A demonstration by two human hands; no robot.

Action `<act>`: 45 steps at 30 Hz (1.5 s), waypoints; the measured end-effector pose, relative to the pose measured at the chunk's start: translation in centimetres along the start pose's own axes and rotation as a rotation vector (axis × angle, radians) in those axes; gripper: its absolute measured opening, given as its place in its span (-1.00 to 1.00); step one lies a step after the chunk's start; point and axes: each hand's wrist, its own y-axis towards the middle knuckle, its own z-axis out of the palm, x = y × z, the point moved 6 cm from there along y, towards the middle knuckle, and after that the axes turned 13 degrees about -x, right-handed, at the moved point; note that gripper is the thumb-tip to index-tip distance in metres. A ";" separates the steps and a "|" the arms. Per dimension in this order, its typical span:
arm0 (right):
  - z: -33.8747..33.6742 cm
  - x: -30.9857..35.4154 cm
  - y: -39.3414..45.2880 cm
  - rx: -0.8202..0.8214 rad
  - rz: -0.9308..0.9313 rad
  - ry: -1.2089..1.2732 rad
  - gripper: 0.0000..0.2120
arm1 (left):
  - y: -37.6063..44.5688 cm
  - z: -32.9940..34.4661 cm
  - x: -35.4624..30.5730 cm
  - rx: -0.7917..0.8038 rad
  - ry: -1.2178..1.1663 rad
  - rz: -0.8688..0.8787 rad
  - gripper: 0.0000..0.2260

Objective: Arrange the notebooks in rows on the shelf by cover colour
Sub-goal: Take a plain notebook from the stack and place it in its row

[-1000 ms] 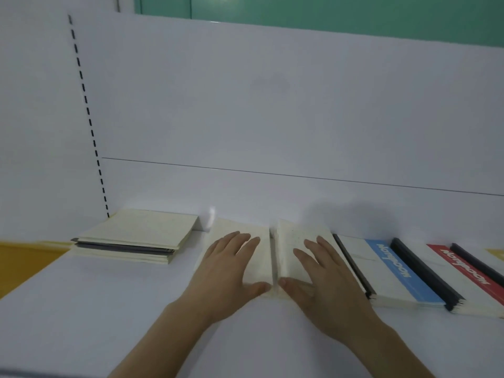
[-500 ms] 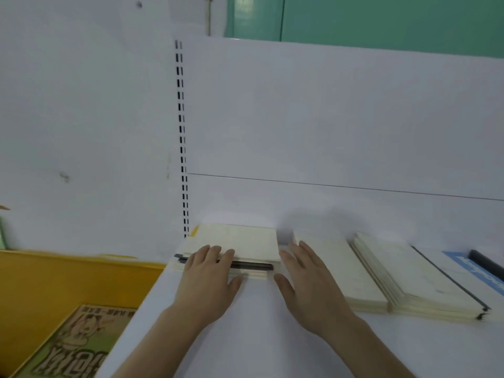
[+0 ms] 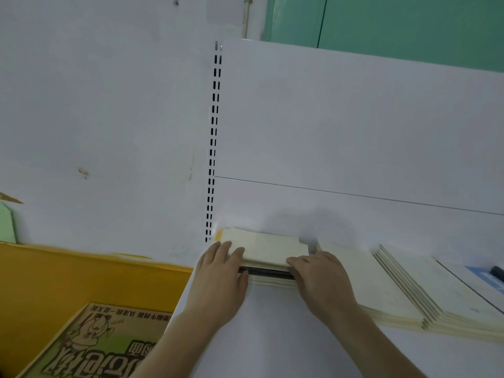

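Observation:
A small stack of cream-covered notebooks [image 3: 268, 249] lies at the far left end of the white shelf [image 3: 272, 336], against the back panel. A dark spine shows in the stack's front edge. My left hand [image 3: 221, 276] lies on the stack's front left corner with its fingers over the top cover. My right hand [image 3: 319, 276] grips the front right corner, fingers on top. To the right lie two rows of cream notebooks [image 3: 381, 290], then one with a blue band [image 3: 488, 276] at the frame's edge.
A slotted upright [image 3: 212, 148] marks the shelf's left end. Left of and below the shelf is a yellow bin [image 3: 68, 274] holding a printed cardboard box [image 3: 98, 347]. A white back panel [image 3: 354, 132] rises behind the notebooks.
Both hands left the two middle cream rows and moved left onto the end stack. The right hand has now come over from the neighbouring row onto the stack's right corner. The view swung left.

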 end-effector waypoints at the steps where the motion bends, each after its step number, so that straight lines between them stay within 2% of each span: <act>1: -1.0 -0.1 0.2 -0.062 0.018 0.010 -0.85 | 0.2 -0.6 -0.2 -0.054 -0.032 -0.031 -0.53; 4: -4.9 -0.2 0.5 -0.293 0.098 0.059 -0.88 | 0.9 -3.2 -1.5 -0.252 -0.172 -0.134 -0.52; 6: -6.7 0.4 0.1 -0.420 0.114 0.079 -0.83 | 1.1 -4.5 -2.8 -0.290 -0.309 -0.243 -0.51; 9: -7.9 2.6 -0.9 -0.541 0.049 0.177 -0.85 | 1.0 -4.5 -5.5 -0.133 -0.637 -0.417 -0.38; 10: -7.8 3.5 -1.3 -0.541 0.013 0.247 -0.84 | 0.7 -4.2 -6.5 -0.067 -0.775 -0.487 -0.43; 12: -6.8 5.1 -2.0 -0.455 -0.052 0.404 -0.79 | 0.1 -3.7 -7.2 -0.058 -0.926 -0.612 -0.72; 13: -6.1 5.7 -2.2 -0.383 -0.074 0.465 -0.73 | -0.1 -3.6 -6.9 -0.101 -0.955 -0.675 -0.82; 14: -5.5 6.0 -2.5 -0.320 -0.088 0.499 -0.69 | -0.2 -3.5 -6.4 -0.145 -0.976 -0.735 -0.84; 16: -4.9 5.2 -2.9 -0.273 -0.075 0.507 -0.64 | -0.3 -3.5 -5.0 -0.226 -0.948 -0.802 -0.82; 19: -4.0 2.1 -1.9 -0.239 0.081 0.448 -0.62 | -0.5 -3.7 -2.7 -0.271 -0.879 -0.799 -0.78; 21: -1.8 0.2 -0.8 -0.057 0.136 0.306 -0.55 | -0.7 -3.7 -1.7 -0.233 -0.870 -0.781 -0.74; 24: 2.1 -1.1 -0.3 0.257 0.069 0.161 -0.40 | -1.2 -3.7 -0.7 -0.190 -0.844 -0.764 -0.71; 26: 3.3 -1.1 -0.1 0.350 0.025 0.101 -0.40 | -1.6 -3.7 0.0 -0.193 -0.856 -0.788 -0.72; 28: 3.8 -1.0 0.0 0.368 -0.023 0.064 -0.47 | -1.8 -3.7 0.6 -0.197 -0.863 -0.811 -0.71; 31: 3.5 -0.8 0.2 0.312 -0.091 0.040 -0.65 | -1.7 -4.0 1.1 -0.201 -0.861 -0.806 -0.70; 34: 2.0 -0.9 1.0 0.206 -0.066 -0.008 -0.89 | -1.5 -4.3 1.3 -0.211 -0.875 -0.791 -0.70; 35: 1.3 -1.0 1.3 0.174 -0.057 -0.033 -0.90 | -1.4 -4.4 1.3 -0.214 -0.883 -0.789 -0.70; 38: -0.5 -2.3 2.2 0.120 0.004 -0.016 -0.68 | -1.2 -5.1 1.5 -0.236 -0.902 -0.781 -0.69; 42: -3.1 -3.7 3.7 0.031 0.099 0.009 -0.71 | -1.0 -5.8 2.1 -0.293 -0.925 -0.783 -0.71; 45: -5.6 -2.9 3.7 -0.221 0.173 0.085 -0.76 | -0.8 -5.9 2.2 -0.294 -0.952 -0.773 -0.71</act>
